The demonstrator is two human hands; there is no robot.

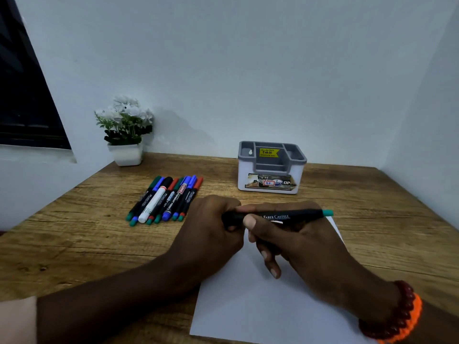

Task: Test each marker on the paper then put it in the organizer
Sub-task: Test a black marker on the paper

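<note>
Head view: a black marker (278,216) is gripped level by both hands above the paper (248,306). Its left end is enclosed by the left hand (211,227), its barrel pinched by the right hand (293,239). The organizer (271,167) is seen at 12 o'clock.

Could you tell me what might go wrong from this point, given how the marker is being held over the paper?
The left hand grips the cap end of the marker while the right hand holds the barrel. A sudden pull could jerk the tip across the blank paper or onto skin. A swinging elbow might also scatter the loose row of markers nearby.
</note>
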